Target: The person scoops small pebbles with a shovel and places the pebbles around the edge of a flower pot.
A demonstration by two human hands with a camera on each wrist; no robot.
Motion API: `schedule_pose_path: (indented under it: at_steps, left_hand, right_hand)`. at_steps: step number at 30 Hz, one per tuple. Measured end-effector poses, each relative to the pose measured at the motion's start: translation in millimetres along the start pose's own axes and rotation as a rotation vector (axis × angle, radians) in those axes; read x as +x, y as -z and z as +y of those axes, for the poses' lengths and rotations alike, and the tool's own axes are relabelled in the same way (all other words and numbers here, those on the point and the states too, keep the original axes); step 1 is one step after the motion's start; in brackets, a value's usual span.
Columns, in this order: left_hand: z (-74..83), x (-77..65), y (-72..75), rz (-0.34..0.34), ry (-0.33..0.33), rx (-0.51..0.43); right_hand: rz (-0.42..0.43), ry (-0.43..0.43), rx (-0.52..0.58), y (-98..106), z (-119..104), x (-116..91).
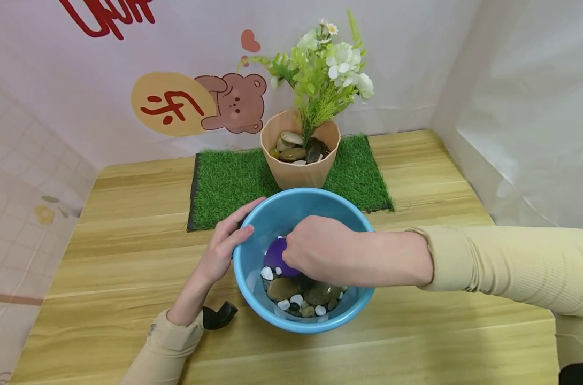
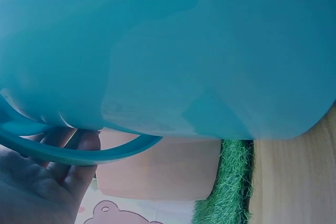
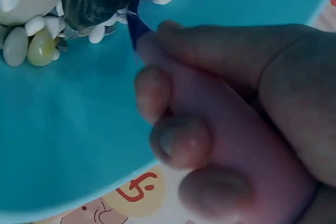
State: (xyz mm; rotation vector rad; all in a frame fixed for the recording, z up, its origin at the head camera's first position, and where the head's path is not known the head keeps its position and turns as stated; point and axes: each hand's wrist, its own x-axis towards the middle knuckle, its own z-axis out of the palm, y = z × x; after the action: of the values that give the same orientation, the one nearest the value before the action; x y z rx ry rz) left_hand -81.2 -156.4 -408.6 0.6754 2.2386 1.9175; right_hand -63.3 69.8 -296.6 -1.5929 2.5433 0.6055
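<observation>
A light-blue plastic basin (image 1: pixel 247 299) stands on the wooden table, with dark and brown stones (image 1: pixel 284 289) and small white pebbles (image 1: pixel 267 273) in its bottom. My left hand (image 1: pixel 218 252) grips its left rim, thumb on the edge; in the left wrist view, fingers (image 2: pixel 79 179) show behind a curved blue handle (image 2: pixel 79 153). Inside the basin, my right hand (image 1: pixel 325 248) holds a small trowel with a pink handle (image 3: pixel 231 114) and a purple blade (image 1: pixel 275 256). The blade lies down among the stones; its tip is hidden.
Behind the basin, a peach flowerpot (image 1: pixel 301 174) holds stones and a plant with white flowers (image 1: pixel 330 75). It stands on a green artificial-grass mat (image 1: pixel 231 174). A black angled piece (image 1: pixel 220 315) sits by the left wrist. Printed cloth (image 1: pixel 402 53) hangs behind the table.
</observation>
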Motion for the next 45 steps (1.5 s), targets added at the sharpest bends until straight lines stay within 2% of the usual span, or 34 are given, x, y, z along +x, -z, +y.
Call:
schedule_pose_path:
  at_steps: [2, 6, 10, 14, 17, 19, 21, 25, 28, 32, 37, 45]
  left_hand:
    - [-0.3, -0.3, 1.2, 0.001, 0.0, 0.001]
    - [-1.1, -1.6, 3.1, 0.008, 0.0, 0.01]
    - [-1.9, -2.4, 2.2, 0.005, 0.006, -0.001]
    - [-2.6, -1.9, -0.5, -0.009, 0.006, -0.011]
    - [-2.9, -1.9, -1.9, -0.009, 0.001, 0.002]
    - [-2.9, -1.9, -2.1, -0.005, -0.001, 0.012]
    - [-2.8, -2.1, -1.7, -0.001, -0.003, 0.018]
    - [-2.4, -1.8, -0.5, 0.002, -0.006, 0.018]
    - [-2.3, -1.0, 0.0, -0.004, -0.006, 0.016]
    - [-2.3, 0.0, 0.4, -0.009, -0.002, 0.005]
    - [-2.0, 0.4, 0.7, -0.012, -0.005, -0.017]
    - [-1.7, 0.3, 0.7, -0.02, -0.012, -0.027]
  right_hand:
    - [-0.025, 0.015, -0.02, 1, 0, 5]
    - [-0.013, 0.084, -0.004, -4, 10, 9]
    - [0.069, 0.163, -0.008, -11, 24, 5]
    - [0.119, 0.23, -0.074, -16, 31, -1]
    - [0.132, 0.25, -0.109, -16, 31, 0]
    - [0.103, 0.232, -0.097, -13, 29, 3]
    - [0.055, 0.197, -0.034, -10, 29, 8]
    - [-0.056, 0.137, 0.169, -6, 39, 19]
    - [-0.083, 0.13, 0.339, -10, 53, 19]
    - [-0.069, 0.152, 0.517, -22, 70, 13]
    - [-0.038, 0.144, 0.615, -30, 80, 3]
    - [0.016, 0.141, 0.664, -33, 85, -14]
